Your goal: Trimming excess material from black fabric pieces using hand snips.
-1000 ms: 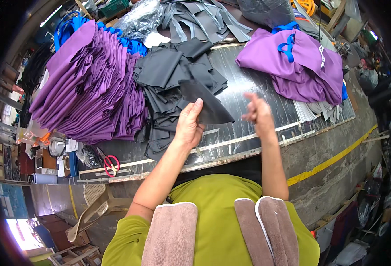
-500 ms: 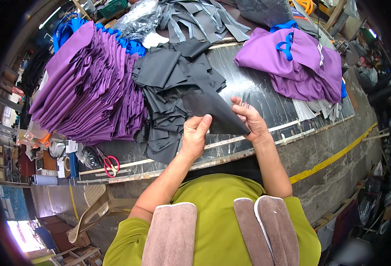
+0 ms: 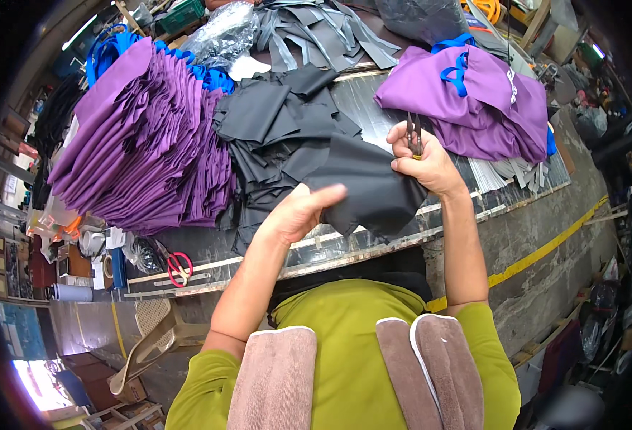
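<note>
A dark grey fabric piece [image 3: 366, 188] spreads between my two hands, above the near edge of the table. My left hand [image 3: 298, 213] has it by its left side; the thumb lies over the cloth, slightly blurred, and the fingers are mostly hidden beneath. In my right hand [image 3: 428, 163] is a pair of thread snips [image 3: 414, 136], dark blades pointing up and away, with a bit of yellow near the palm. The cloth's right edge reaches that hand's heel. Just beyond lies a heap of similar dark grey fabric pieces [image 3: 273, 115].
A tall stack of folded purple fabric [image 3: 144, 143] with blue straps stands on the left. To the right lies a purple bag [image 3: 474, 100] with blue handles, over pale strips. Pink-handled scissors [image 3: 180, 269] rest by the table's front edge. Grey strips [image 3: 323, 32] lie at the back.
My right hand has moved up and turned, bringing the snips into sight. The fabric piece has opened out flatter, and my left hand has shifted slightly left with its thumb stretched out.
</note>
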Motion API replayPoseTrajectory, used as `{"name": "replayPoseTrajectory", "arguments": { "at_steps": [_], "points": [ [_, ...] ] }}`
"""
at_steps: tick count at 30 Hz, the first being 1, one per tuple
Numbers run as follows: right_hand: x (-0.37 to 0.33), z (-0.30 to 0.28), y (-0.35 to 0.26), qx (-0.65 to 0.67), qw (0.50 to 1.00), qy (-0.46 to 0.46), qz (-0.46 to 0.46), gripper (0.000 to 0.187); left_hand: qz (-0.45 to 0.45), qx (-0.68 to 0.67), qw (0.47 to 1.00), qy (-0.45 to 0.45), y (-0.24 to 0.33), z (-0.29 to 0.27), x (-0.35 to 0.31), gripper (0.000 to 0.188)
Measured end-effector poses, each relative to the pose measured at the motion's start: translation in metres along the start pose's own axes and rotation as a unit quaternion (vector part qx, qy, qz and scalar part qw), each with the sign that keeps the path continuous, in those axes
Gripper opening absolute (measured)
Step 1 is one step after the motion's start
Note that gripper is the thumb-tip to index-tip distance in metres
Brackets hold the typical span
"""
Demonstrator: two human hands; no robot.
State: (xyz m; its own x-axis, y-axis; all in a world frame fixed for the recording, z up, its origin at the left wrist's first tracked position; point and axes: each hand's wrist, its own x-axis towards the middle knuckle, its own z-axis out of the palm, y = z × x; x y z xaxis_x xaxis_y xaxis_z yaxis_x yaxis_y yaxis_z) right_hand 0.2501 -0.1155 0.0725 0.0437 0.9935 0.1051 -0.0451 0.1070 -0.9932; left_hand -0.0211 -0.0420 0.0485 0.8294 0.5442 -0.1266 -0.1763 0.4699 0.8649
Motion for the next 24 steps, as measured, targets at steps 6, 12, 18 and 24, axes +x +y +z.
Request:
{"name": "replayPoseTrajectory", "arguments": {
  "at_steps": [6,12,18,24],
  "points": [
    [-0.003,0.003,0.003,-0.112,0.957,0.262,-0.048,0.029,0.018,0.081,0.992,0.099,-0.004,0.005,0.009,0.044],
    [-0.073,0.01,0.041,0.073,0.965,0.219,0.122,0.031,0.0,0.078,0.989,0.13,-0.005,-0.01,0.02,0.033],
    [-0.094,0.068,0.076,0.337,0.913,0.059,0.222,0.027,-0.038,0.114,0.981,0.15,-0.006,-0.008,0.028,0.033],
    [-0.076,0.086,0.074,0.398,0.901,0.027,0.169,0.034,0.051,0.108,0.987,0.106,-0.004,0.011,0.024,0.034]
  ]
}}
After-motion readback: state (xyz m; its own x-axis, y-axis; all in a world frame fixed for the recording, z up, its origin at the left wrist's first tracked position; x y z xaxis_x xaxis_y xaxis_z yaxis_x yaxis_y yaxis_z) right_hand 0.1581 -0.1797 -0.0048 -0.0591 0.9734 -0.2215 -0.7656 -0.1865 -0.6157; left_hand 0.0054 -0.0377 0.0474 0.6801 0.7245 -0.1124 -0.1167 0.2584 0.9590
